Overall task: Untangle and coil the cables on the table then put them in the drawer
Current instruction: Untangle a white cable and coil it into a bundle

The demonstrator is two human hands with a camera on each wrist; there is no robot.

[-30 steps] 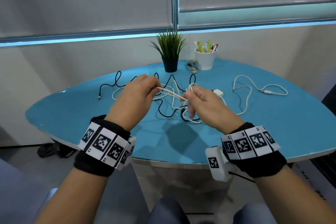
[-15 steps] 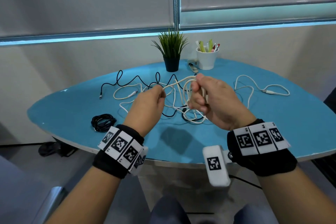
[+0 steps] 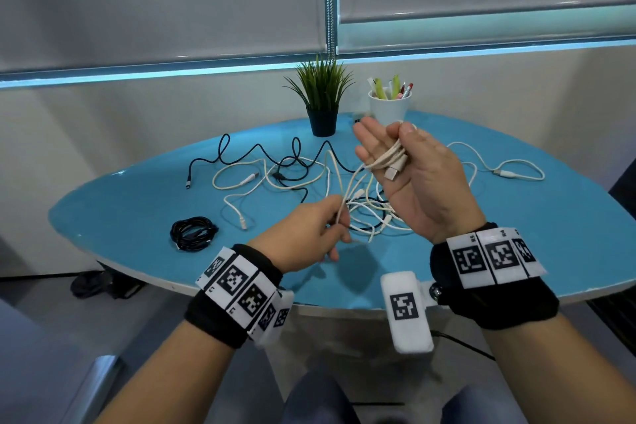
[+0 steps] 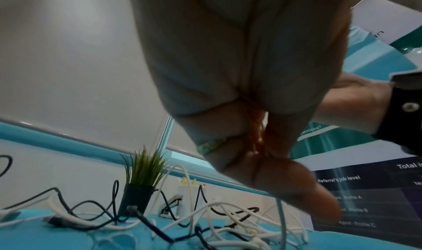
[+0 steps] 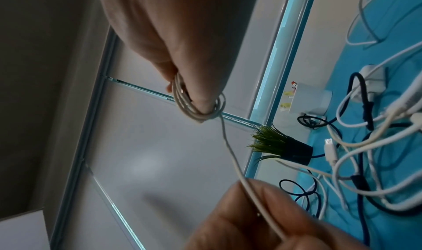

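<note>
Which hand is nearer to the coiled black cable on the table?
Left. The left hand hovers just to the right of the coiled black cable, pinching a white cable; the right hand is raised farther right.

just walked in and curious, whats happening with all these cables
A person is winding a white cable round the fingers of the right hand, thumb pressing the loops down. The left hand pinches the loose run of that cable and feeds it. One black coil lies finished on the blue table; a tangle of black and white cables is not yet sorted.
</note>
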